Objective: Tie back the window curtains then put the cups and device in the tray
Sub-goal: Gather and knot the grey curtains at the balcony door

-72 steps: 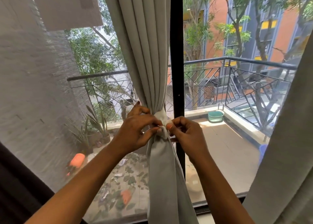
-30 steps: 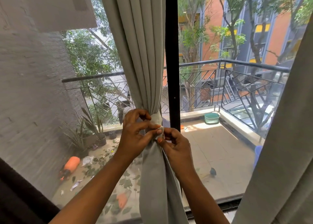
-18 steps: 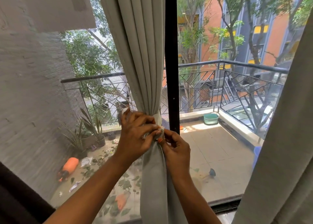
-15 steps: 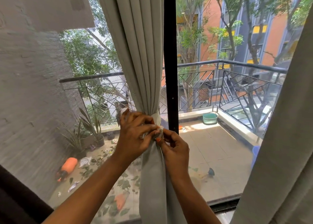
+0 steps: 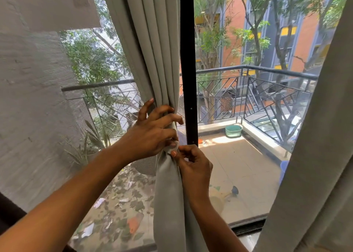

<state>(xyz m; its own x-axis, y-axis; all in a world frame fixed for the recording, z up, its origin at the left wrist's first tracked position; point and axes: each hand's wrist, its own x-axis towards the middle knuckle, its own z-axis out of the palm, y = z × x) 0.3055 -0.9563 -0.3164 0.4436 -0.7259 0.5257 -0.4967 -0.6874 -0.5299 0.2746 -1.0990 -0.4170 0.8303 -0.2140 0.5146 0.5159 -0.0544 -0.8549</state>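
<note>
Against window (image 5: 187, 61), curtain (image 5: 168, 194) gathered between gripping hands (image 5: 152, 137) (image 5: 195, 167).

The gathered curtain (image 5: 162, 61) hangs just beside the dark window post (image 5: 188, 70) — hardly any gap shows between them at the cinch. There the left hand (image 5: 150, 135) wraps the folds and the right hand (image 5: 193, 166) pinches the cloth just below. Left of the bundle, room lies open before the screened pane (image 5: 47, 99). Right of the post, a wide gap runs to the second curtain (image 5: 315, 156) — closed off behind by the glass pane (image 5: 238, 166).
</note>
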